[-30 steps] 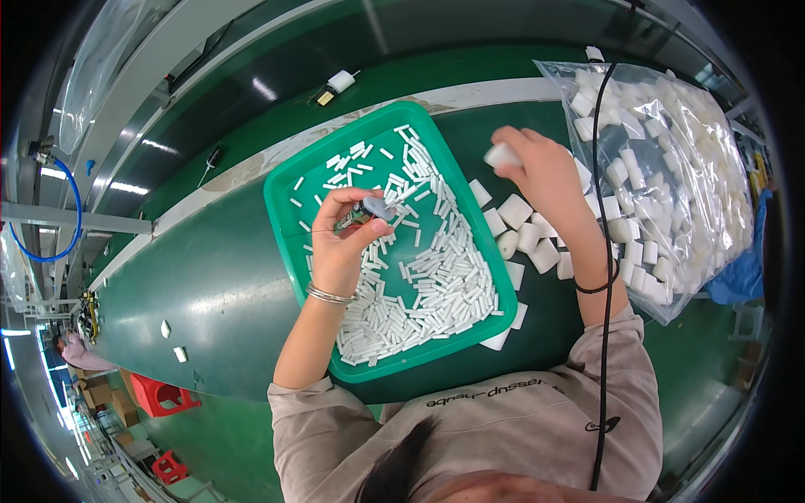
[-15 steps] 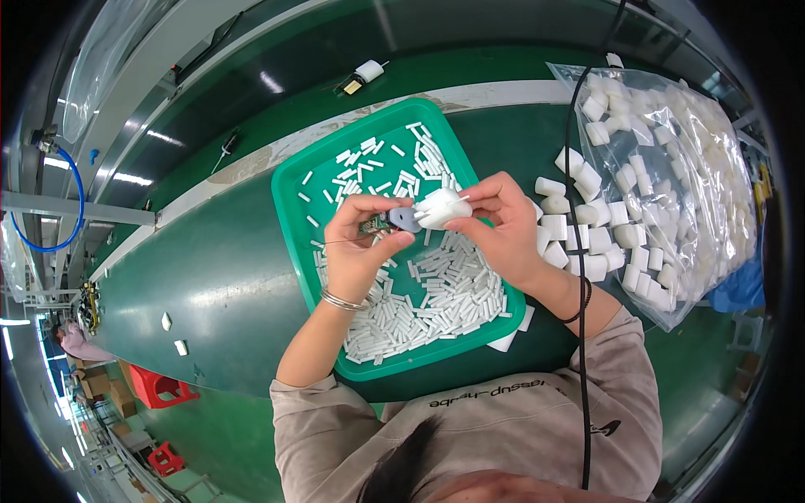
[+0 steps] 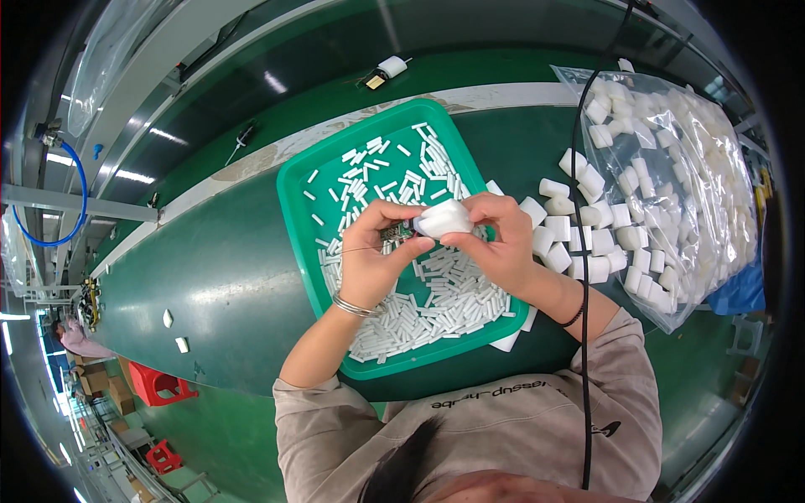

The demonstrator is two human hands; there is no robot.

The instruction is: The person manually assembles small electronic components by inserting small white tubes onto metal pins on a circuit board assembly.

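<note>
While hands overhang the tray, a cable apparently partly hides white blocks.

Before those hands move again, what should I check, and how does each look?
1. Left hand gripping the small device with a green circuit board: ok.
2. Right hand holding the white, rounded, foam-like block: ok.
3. Block fully seated against device: cannot tell; contact area hidden.
4. One hand free: not ok; both occupied.
5. Loose white blocks nearby: ok, beside the clear plastic bag.
6. Green plastic tray beneath the hands: ok.
</note>
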